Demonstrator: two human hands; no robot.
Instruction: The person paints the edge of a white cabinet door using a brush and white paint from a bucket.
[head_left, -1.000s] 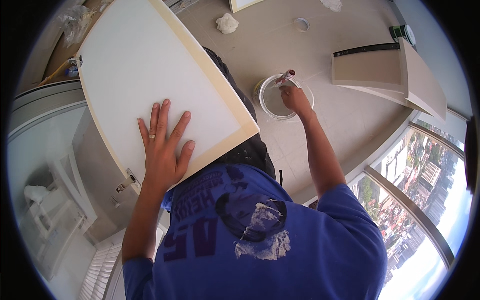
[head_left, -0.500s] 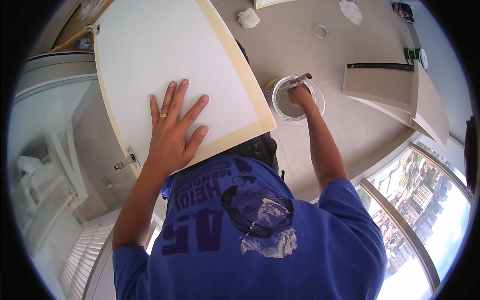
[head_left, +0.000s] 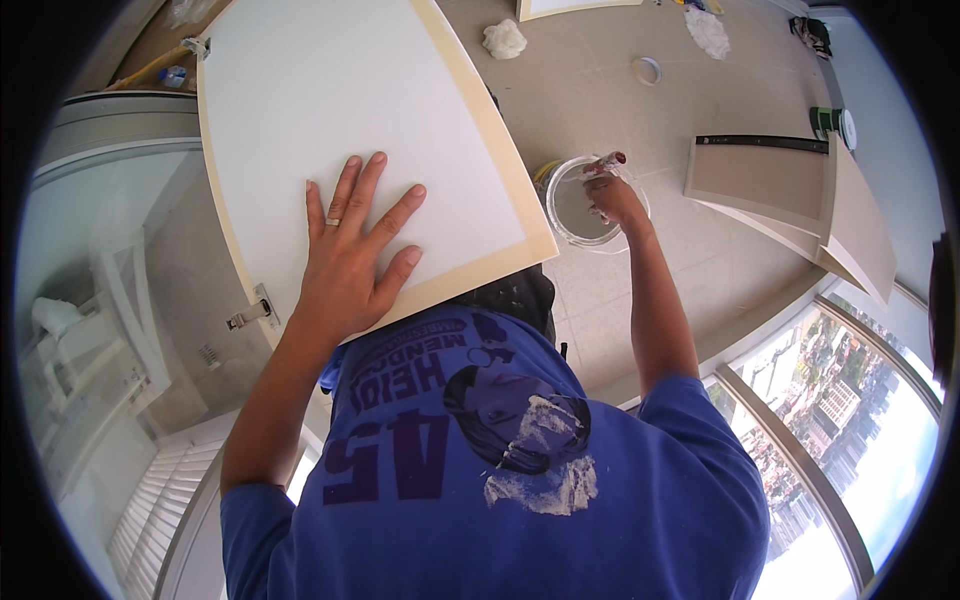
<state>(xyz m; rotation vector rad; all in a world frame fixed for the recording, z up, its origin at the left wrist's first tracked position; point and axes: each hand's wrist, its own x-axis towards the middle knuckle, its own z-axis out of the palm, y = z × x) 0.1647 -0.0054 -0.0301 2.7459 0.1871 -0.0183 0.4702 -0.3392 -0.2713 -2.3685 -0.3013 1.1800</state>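
Observation:
My left hand (head_left: 350, 250) lies flat with fingers spread on a white panel (head_left: 300, 90). Cream tape-like bands (head_left: 480, 130) border the panel, and a metal hinge (head_left: 255, 310) sticks out at its lower left edge. To the right, my right hand (head_left: 618, 203) is at the mouth of a round paint bucket (head_left: 567, 228) on the floor. Its fingers are closed around a paint-smeared tool (head_left: 605, 166) with a dark red end. The tool's working end cannot be made out. Pale grey paint shows inside the bucket.
Beige boards (head_left: 770, 175) lean at the right, beside a green can (head_left: 828, 123). A tape roll (head_left: 646, 70), a crumpled white wad (head_left: 504, 39) and a white cloth (head_left: 708, 35) lie on the floor. Glass (head_left: 100, 250) stands at left, a window (head_left: 830, 410) at lower right.
My right hand has risen slightly out of the bucket and shifted right, with more of its fingers showing. My left hand stays flat on the panel.

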